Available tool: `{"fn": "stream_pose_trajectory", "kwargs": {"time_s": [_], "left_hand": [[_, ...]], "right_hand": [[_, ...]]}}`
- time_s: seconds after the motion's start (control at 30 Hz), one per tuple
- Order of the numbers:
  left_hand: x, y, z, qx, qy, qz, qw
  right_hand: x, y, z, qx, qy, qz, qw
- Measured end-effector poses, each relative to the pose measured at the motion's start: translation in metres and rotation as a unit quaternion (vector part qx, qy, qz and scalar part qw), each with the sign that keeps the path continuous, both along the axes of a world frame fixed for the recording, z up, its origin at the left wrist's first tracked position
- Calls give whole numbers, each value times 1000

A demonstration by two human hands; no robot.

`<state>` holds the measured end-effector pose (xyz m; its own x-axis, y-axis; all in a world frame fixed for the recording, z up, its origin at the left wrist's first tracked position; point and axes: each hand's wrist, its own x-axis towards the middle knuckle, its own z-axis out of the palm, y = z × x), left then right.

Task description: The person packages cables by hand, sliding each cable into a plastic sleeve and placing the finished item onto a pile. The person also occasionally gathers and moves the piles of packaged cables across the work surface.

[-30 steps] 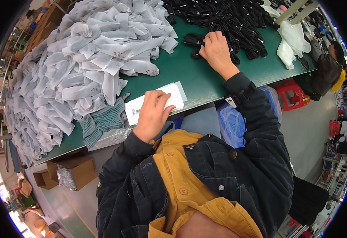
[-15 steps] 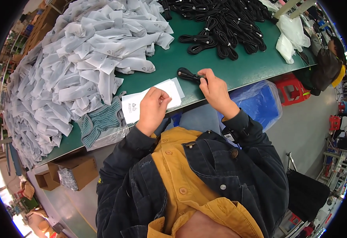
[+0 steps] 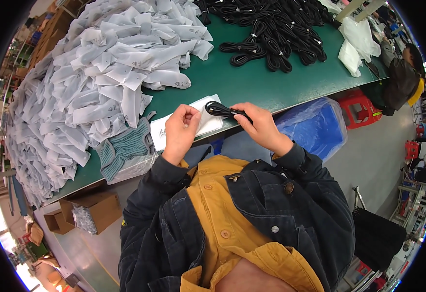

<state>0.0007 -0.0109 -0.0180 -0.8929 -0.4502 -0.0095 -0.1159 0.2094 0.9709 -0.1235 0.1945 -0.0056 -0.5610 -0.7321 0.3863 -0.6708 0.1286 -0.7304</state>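
Observation:
My right hand (image 3: pixel 259 125) grips a coiled black cable (image 3: pixel 215 108) by one end of its bundle. The cable's looped end points left, over a stack of flat white frosted plastic bags (image 3: pixel 158 135) at the table's front edge. My left hand (image 3: pixel 181 131) is closed over the stack, its thumb and curled fingers pinching the edge of the top bag. The cable's loop is just right of my left fingertips. Part of the stack is hidden beneath my left hand.
A big heap of frosted bags (image 3: pixel 106 63) covers the green table's (image 3: pixel 193 82) left side. Several coiled black cables (image 3: pixel 276 34) lie at the back. A striped teal cloth (image 3: pixel 123 148) is beside the stack; a blue plastic-lined bin (image 3: pixel 315 126) and red stool (image 3: pixel 356 109) stand below the right edge.
My right hand has brought the cable left, from the bare table to over the bag stack. My left hand has shifted slightly left, and the top bag's edge is now raised.

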Motion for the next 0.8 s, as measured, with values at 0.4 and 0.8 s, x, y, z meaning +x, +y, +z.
{"fn": "stream_pose_trajectory", "kwargs": {"time_s": [0.4,0.8], "left_hand": [[2,12,24,-147,128,-85,977],[-13,1,53,-131,134,-60,980]], "right_hand": [[-11,1,20,189,-398,54,896],[8,-29,31,-31,-252,-44,966]]}}
